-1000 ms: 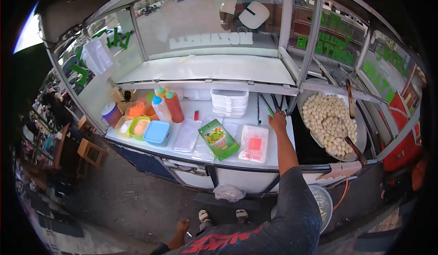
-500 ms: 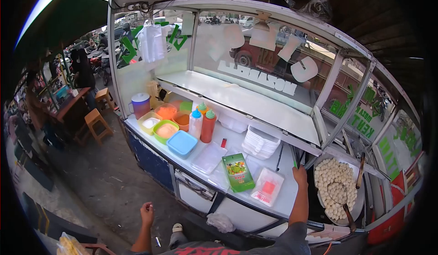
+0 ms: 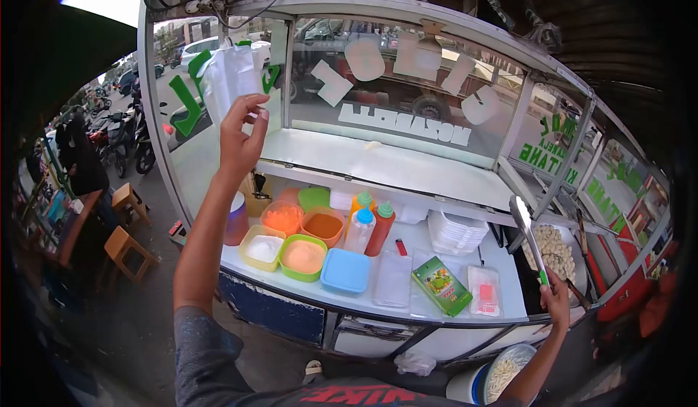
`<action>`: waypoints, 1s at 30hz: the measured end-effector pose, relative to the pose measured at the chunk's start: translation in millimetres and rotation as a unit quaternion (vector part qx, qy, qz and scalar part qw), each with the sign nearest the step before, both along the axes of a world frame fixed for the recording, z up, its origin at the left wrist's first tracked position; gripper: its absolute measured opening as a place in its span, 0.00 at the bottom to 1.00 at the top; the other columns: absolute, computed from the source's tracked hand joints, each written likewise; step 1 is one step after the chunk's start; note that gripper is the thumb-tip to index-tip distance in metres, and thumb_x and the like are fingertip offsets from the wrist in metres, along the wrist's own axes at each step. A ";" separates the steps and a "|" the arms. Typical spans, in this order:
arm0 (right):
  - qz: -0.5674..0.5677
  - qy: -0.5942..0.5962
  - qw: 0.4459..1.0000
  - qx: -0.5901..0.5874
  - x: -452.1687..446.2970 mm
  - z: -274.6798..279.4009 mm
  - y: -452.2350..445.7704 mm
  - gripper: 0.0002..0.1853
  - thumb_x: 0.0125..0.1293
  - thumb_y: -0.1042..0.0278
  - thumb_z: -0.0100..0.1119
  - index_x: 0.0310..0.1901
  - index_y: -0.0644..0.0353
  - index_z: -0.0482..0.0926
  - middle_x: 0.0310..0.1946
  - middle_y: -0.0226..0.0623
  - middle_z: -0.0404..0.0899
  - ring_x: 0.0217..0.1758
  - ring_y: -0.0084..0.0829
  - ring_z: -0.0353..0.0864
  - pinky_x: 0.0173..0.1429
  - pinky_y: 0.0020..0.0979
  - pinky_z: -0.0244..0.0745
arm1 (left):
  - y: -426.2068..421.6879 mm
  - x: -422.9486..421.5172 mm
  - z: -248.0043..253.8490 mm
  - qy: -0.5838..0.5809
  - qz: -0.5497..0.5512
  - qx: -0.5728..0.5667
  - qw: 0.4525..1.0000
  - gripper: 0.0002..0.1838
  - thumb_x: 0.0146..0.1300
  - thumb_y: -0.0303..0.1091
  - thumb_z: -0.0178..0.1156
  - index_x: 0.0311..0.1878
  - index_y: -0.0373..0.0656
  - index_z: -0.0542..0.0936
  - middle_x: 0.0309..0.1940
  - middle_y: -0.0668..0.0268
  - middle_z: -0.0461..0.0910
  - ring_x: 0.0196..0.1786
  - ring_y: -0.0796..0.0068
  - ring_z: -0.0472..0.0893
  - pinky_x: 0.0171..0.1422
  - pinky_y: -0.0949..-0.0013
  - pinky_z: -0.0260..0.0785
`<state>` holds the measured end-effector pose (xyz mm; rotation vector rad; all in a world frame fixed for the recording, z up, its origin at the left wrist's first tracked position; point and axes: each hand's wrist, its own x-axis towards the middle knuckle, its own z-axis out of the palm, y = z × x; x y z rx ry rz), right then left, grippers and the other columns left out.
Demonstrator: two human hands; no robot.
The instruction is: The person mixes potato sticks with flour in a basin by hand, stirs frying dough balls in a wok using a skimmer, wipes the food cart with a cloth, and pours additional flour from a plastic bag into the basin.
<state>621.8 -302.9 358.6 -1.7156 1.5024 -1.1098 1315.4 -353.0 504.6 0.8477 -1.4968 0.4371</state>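
Observation:
My left hand (image 3: 241, 139) is raised in front of the white plastic bags (image 3: 222, 80) that hang at the left of the glass cart. Its fingers are loosely curved with the thumb apart, and I see nothing in them; whether it touches the bags I cannot tell. At the right, my right hand (image 3: 555, 299) is closed around the green-tipped end of metal tongs (image 3: 533, 241). The tongs point up and away, in front of a wide pan of pale round balls (image 3: 556, 250).
On the counter stand a blue-lidded box (image 3: 345, 270), open tubs of powder (image 3: 302, 256), sauce bottles (image 3: 379, 229), stacked white trays (image 3: 456, 232) and a green packet (image 3: 441, 285). Below right is a bucket of pale strips (image 3: 505, 374). Wooden stools (image 3: 129, 250) stand at the left.
My left hand has risen from low beside my body to the hanging bags. My right hand has moved right and lifted the tongs off the counter's edge. The view has shifted.

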 end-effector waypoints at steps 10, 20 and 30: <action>-0.094 0.261 0.890 -0.361 150.2 188.5 -79.8 0.30 0.66 0.60 0.60 0.66 0.65 0.67 0.57 0.55 0.76 0.60 0.42 0.76 0.65 0.36 0.66 | -174.8 -3.9 198.3 -0.130 0.172 -0.071 0.974 0.18 0.61 0.39 0.59 0.54 0.48 0.80 0.59 0.62 0.76 0.55 0.55 0.79 0.57 0.56 0.72; -0.082 0.297 0.832 -0.461 214.7 303.7 -173.1 0.31 0.66 0.55 0.60 0.66 0.64 0.68 0.58 0.55 0.75 0.61 0.51 0.75 0.63 0.40 0.69 | -273.6 -15.0 283.3 -0.200 0.280 -0.023 0.939 0.30 0.63 0.45 0.59 0.69 0.55 0.67 0.71 0.64 0.65 0.69 0.57 0.68 0.69 0.56 0.65; -0.241 0.412 0.767 -0.429 334.7 403.5 -212.2 0.27 0.60 0.55 0.64 0.60 0.55 0.75 0.52 0.43 0.81 0.53 0.46 0.81 0.55 0.43 0.77 | -299.3 -7.9 307.8 -0.202 0.340 0.166 0.903 0.27 0.61 0.43 0.63 0.63 0.50 0.72 0.59 0.53 0.74 0.58 0.48 0.76 0.61 0.51 0.71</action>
